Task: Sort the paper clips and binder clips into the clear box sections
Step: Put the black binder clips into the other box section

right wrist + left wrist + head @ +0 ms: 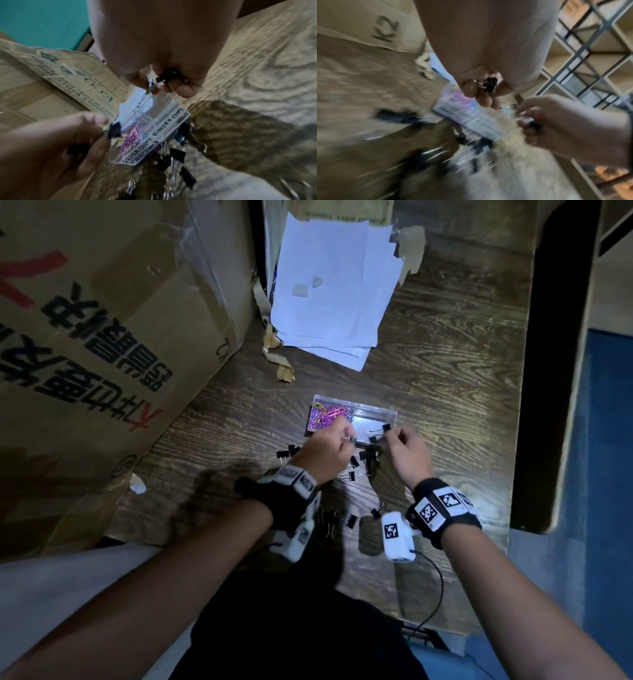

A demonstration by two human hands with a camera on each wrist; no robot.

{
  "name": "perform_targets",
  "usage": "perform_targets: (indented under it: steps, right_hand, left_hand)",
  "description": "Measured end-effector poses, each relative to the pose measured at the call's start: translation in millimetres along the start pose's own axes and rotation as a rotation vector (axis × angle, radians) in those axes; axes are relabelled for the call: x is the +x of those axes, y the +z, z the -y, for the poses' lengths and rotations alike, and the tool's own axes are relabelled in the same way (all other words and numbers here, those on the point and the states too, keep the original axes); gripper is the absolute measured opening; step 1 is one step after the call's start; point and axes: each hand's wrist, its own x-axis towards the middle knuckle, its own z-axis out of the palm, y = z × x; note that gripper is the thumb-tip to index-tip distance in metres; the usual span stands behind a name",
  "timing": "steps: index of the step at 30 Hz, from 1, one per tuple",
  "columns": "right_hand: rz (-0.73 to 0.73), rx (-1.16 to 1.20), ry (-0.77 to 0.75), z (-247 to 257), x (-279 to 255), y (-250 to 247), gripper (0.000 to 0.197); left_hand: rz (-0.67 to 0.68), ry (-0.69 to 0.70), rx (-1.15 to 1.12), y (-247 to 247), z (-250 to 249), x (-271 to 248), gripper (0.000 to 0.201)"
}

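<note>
Two hands hover over the clear box (356, 407) — left hand (325, 451) pinching a black binder clip (491, 84); right hand (407, 455) pinching another clip (169, 77); loose clips (354, 462) beside the box.

This looks like a storeroom or the back room of an office. Large cardboard shipping cartons (102, 337) printed with black characters crowd the left side of a worn wood-grain surface (445, 354), and torn strips of packing tape (274, 350) hang from them. A loose stack of white paper sheets (332, 292) lies on the surface. The left wrist view shows a dark metal grid rack (590, 54) with boxes behind it. Blue flooring (606, 440) runs beside the surface.
</note>
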Motion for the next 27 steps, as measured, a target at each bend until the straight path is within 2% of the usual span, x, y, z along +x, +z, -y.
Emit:
perform_targets:
  steps: [2, 4, 7, 10, 13, 16, 19, 21, 24, 26, 27]
  right_hand:
    - [-0.027, -0.054, -0.02, 3.4, 11.6, 3.1, 0.013]
    - [-0.045, -0.048, -0.012, 4.4, 18.6, 4.4, 0.011]
    - [-0.043, -0.025, 0.002, 5.8, 20.0, 3.0, 0.019]
    - [-0.076, -0.039, -0.064, 8.4, 15.3, 0.5, 0.024]
    - [-0.115, -0.028, -0.125, 5.9, 5.2, -2.1, 0.012]
    - [-0.15, -0.127, -0.091, -4.1, -7.3, -5.3, 0.016]
    - [-0.067, -0.265, 0.022, -19.1, -14.2, 1.9, 0.014]
    - [-0.027, -0.338, 0.033, -28.6, -16.2, 12.9, 0.016]
    - [-0.011, -0.386, 0.026, -35.0, -19.2, 26.1, 0.046]
    - [-0.007, -0.387, 0.027, -36.1, -19.2, 31.4, 0.051]
    - [-0.002, -0.397, 0.013, -38.8, -17.7, 34.0, 0.046]
  left_hand:
    - [0.003, 0.008, -0.035, 6.8, -16.7, 18.6, 0.014]
    - [0.027, -0.044, -0.044, 13.4, -26.8, 33.4, 0.017]
    - [-0.004, -0.073, -0.076, 18.9, -33.1, 41.6, 0.022]
    - [-0.068, 0.016, -0.099, 19.7, -23.2, 33.4, 0.021]
    - [-0.192, 0.061, -0.052, 10.3, -2.1, 18.7, 0.014]
    - [-0.252, -0.102, 0.041, -6.8, 33.4, 3.0, 0.01]
    - [-0.334, -0.241, 0.096, -18.4, 71.0, -14.7, 0.008]
    - [-0.292, -0.278, 0.185, -17.8, 87.7, -22.5, 0.016]
    - [-0.215, -0.322, 0.179, -9.8, 100.1, -29.2, 0.047]
    - [-0.205, -0.313, 0.151, -5.9, 104.7, -32.3, 0.038]
    - [-0.198, -0.308, 0.156, -4.8, 107.3, -32.9, 0.031]
